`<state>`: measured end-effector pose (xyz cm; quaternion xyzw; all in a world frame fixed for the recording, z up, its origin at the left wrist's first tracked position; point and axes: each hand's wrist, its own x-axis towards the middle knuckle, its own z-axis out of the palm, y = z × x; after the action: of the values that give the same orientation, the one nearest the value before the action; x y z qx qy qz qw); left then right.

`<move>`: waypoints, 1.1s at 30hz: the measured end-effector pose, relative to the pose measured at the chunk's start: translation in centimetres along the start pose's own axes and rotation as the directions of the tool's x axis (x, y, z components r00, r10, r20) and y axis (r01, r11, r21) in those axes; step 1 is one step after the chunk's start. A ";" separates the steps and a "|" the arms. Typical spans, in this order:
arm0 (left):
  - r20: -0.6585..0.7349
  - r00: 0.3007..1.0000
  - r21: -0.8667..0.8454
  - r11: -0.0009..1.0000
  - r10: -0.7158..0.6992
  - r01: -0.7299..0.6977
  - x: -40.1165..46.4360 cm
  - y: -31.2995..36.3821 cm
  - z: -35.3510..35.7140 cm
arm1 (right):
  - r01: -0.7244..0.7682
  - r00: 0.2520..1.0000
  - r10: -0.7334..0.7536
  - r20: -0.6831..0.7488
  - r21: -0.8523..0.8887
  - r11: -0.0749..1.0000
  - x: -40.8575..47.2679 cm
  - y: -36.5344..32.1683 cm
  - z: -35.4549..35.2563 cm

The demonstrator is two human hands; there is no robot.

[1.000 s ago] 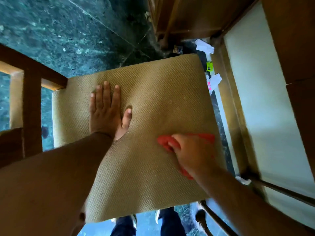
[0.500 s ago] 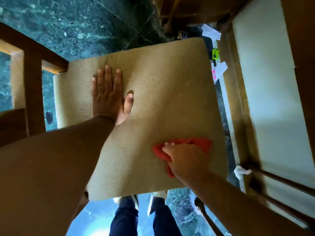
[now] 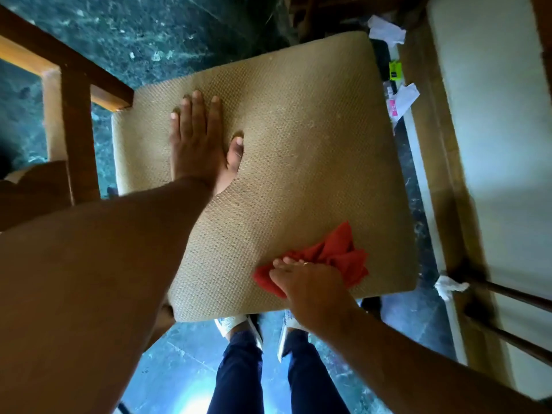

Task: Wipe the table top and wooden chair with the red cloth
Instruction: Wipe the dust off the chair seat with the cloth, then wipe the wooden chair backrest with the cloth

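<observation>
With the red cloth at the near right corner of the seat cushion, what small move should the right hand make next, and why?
Probably sweep the red cloth away from the body, along the right side of the seat cushion. The right hand presses it near the cushion's front edge, so most of the fabric lies beyond it. The left hand lies flat on the far left part, which seems to steady the seat.
</observation>
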<state>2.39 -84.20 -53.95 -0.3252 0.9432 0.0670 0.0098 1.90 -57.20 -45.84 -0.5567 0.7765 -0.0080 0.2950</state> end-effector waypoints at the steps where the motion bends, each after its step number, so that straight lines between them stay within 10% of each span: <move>1: 0.006 1.000 0.003 1.000 -0.001 0.001 0.0 0.0 -0.1 | -0.040 0.997 0.038 0.063 0.024 0.999 -0.4 0.7 -0.9; 8: -0.019 1.000 0.014 1.000 0.002 -0.001 0.2 -0.2 0.7 | -0.277 0.823 0.250 -0.510 0.023 0.960 5.8 2.7 -5.4; 14: 0.203 0.979 0.049 0.999 -0.010 0.000 0.1 -0.2 -1.3 | -0.043 0.987 0.028 -0.157 -0.088 0.995 1.4 -2.1 1.7; 17: 0.518 0.855 0.073 0.996 0.006 -0.051 1.9 -0.3 -6.5 | -0.265 0.964 0.251 0.090 0.228 0.937 0.5 -0.8 -1.2; 20: 0.656 0.754 0.216 0.952 0.025 -0.219 3.2 -1.8 -15.1 | -0.368 0.901 0.424 0.092 0.679 0.635 -1.6 -0.8 -5.4; 25: 0.408 0.912 0.305 0.938 0.026 -0.164 3.0 -2.9 -34.9 | -0.029 0.940 0.333 -0.071 0.958 0.284 -3.8 -9.2 -15.9; 33: 0.034 0.997 0.492 0.867 0.075 -0.082 -1.0 -12.0 -55.7 | 0.291 0.956 0.004 -0.294 0.949 0.123 -6.2 -25.9 -29.2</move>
<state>11.98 -100.37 -0.11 -0.2730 0.9414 -0.1731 0.0963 11.86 -70.84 -10.11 -0.2937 0.5492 -0.6059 0.4950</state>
